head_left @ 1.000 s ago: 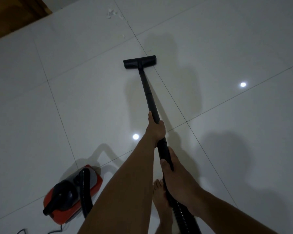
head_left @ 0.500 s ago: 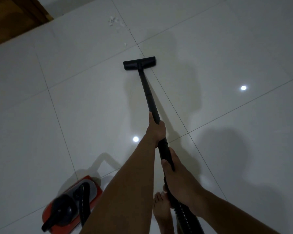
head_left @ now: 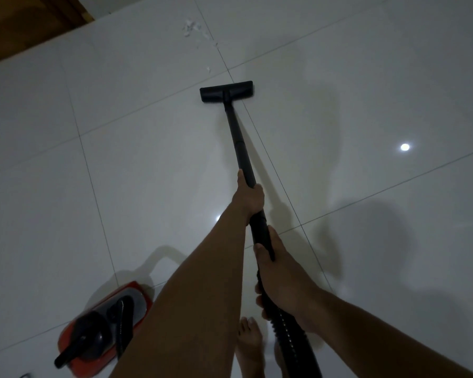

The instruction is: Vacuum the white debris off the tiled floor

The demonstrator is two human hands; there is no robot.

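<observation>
A black vacuum wand [head_left: 238, 143] runs from my hands to a flat black floor head [head_left: 226, 92] resting on the white tiled floor [head_left: 120, 165]. My left hand [head_left: 249, 197] grips the wand partway down. My right hand [head_left: 281, 276] grips the wand's lower end, where the ribbed hose [head_left: 292, 342] begins. White debris [head_left: 191, 27] lies in a small scatter beyond the head, to its upper left, with a few flecks [head_left: 208, 69] trailing closer to it. The head is apart from the debris.
The red and black vacuum canister [head_left: 99, 331] sits on the floor at lower left, beside my left arm. A brown wooden surface [head_left: 19, 23] fills the top left corner. My bare foot [head_left: 250, 345] stands below the hands. Bright light spots reflect off the tiles.
The view has tilted forward, so the debris and the floor head sit lower in the frame. The canister has slid toward the bottom edge. Both hands keep the same grip.
</observation>
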